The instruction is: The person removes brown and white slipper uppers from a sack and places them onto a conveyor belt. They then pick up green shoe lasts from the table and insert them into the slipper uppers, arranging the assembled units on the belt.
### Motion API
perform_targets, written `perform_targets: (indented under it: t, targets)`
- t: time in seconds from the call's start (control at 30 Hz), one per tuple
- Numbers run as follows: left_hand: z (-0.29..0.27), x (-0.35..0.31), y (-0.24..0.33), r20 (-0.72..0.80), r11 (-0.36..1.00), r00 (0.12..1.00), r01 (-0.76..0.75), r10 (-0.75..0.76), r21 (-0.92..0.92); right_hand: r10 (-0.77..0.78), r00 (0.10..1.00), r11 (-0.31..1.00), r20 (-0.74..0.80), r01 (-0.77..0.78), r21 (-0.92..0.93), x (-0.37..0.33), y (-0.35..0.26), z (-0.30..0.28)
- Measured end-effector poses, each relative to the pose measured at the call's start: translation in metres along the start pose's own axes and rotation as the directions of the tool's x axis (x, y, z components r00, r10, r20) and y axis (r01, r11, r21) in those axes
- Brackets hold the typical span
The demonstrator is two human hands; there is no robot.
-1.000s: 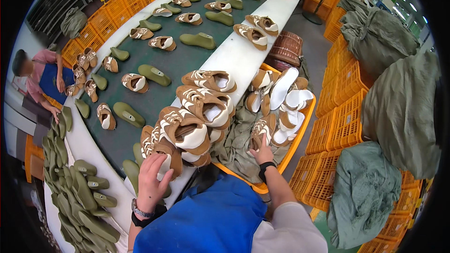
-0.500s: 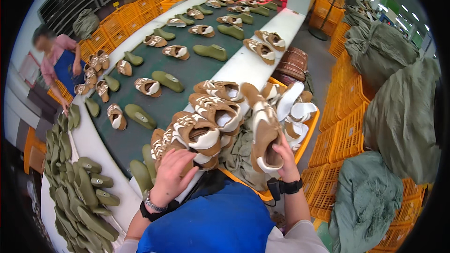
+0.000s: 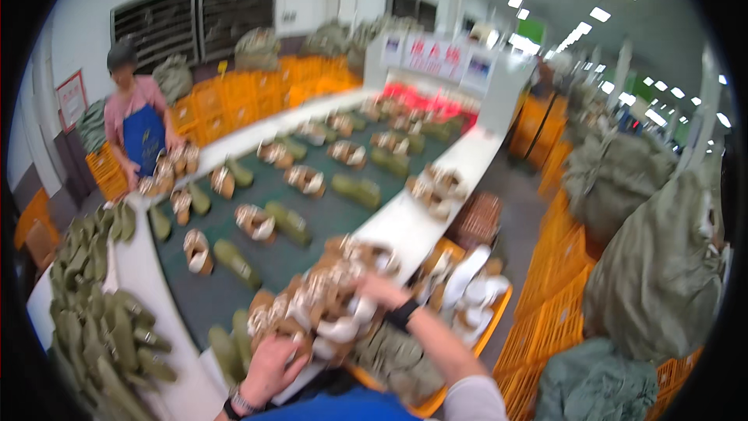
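A heap of brown-and-white lace-up shoes (image 3: 312,304) lies on the white near edge of the table. My right hand (image 3: 380,290) reaches in from the right onto the heap's right side. Blur and the shoes hide its fingertips, so its grip is unclear. At the heap's near end is my left hand (image 3: 273,368), thumb and fingers apart, beside the closest shoe. Olive-green shoe lasts (image 3: 226,351) stand just left of the heap.
Shoes and green lasts sit in rows on the dark green conveyor belt (image 3: 257,253). More lasts (image 3: 109,335) pile up at left. A yellow crate (image 3: 499,304) holds white-and-brown shoe parts. Orange crates (image 3: 538,288) and large sacks (image 3: 647,265) line the right. A person (image 3: 144,121) stands far left.
My right hand has moved left from above the crate to the heap; the shoe it held is no longer raised there. My left hand has shifted lower in the picture. The view has tilted up.
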State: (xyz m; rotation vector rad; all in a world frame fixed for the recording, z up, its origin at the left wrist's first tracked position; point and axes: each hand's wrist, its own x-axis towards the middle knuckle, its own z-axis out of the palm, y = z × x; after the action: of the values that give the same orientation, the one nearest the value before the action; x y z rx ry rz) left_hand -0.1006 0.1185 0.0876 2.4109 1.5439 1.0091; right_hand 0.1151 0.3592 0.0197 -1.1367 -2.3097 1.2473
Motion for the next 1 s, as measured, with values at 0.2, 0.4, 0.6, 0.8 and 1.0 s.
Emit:
perform_targets:
  t: [0.2,0.4,0.6,0.8,1.0]
  targets:
    - [0.004,0.015,0.014,-0.089,0.999,0.996,-0.029,0.026,-0.040,-0.035,0.994,0.992,0.102,0.047,-0.119,-0.003,0.012,-0.021]
    - [0.002,0.024,0.019,-0.022,0.993,0.999,-0.048,0.046,-0.106,0.151,0.923,0.973,-0.353,-0.077,0.215,-0.061,0.082,-0.057]
    - [0.001,0.028,0.026,0.035,0.993,0.999,-0.031,0.035,-0.111,0.652,0.105,0.517,-0.751,-0.787,0.338,-0.201,0.291,-0.010]
    - [0.009,0.045,0.034,0.136,0.991,0.990,-0.031,0.049,-0.132,0.767,-0.090,0.531,-0.635,-0.467,0.707,-0.195,0.388,0.066]
    - [0.009,0.028,0.023,0.220,1.000,0.975,0.026,-0.029,0.018,0.876,0.180,0.390,-0.448,0.283,0.876,-0.205,0.308,0.060]
